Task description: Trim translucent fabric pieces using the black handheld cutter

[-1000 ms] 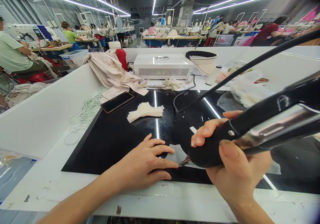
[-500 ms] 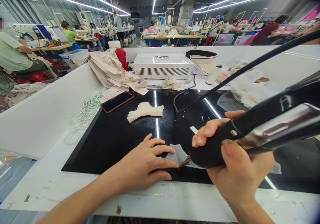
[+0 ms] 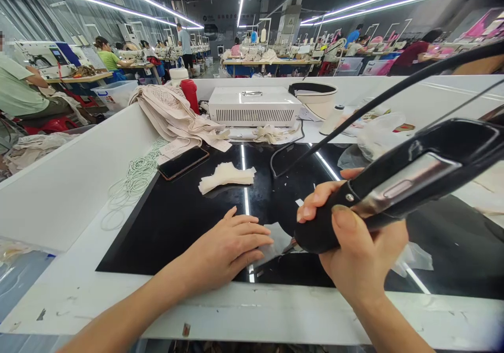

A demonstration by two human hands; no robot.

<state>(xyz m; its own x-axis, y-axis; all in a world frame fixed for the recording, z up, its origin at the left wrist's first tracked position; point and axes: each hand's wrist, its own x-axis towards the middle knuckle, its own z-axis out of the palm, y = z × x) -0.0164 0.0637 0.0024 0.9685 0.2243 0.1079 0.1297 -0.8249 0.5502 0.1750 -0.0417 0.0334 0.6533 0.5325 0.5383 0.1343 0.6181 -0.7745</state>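
My right hand (image 3: pixel 360 248) grips a black and silver corded hand tool (image 3: pixel 394 190), its tip touching a thin pale fabric piece (image 3: pixel 277 239) on the black glossy work surface (image 3: pixel 177 216). My left hand (image 3: pixel 228 248) lies flat with fingers spread, pressing the left side of that fabric piece. The tool's black cable (image 3: pixel 378 103) runs up to the right. A small stack of cream fabric pieces (image 3: pixel 226 177) lies farther back on the black surface.
A phone (image 3: pixel 183 162), white elastic loops (image 3: pixel 136 177), folded beige cloth (image 3: pixel 173 114), a red bottle (image 3: pixel 191 93), a white control box (image 3: pixel 254 106), a bowl-shaped container (image 3: pixel 315 95) and a plastic bag (image 3: pixel 378 132) stand around. White partitions (image 3: pixel 66 185) fence the bench. Other people sit at distant sewing tables.
The tool and my right hand shifted slightly left and up. My left hand drew back a little and the view tilted, with the fabric piece still under both.
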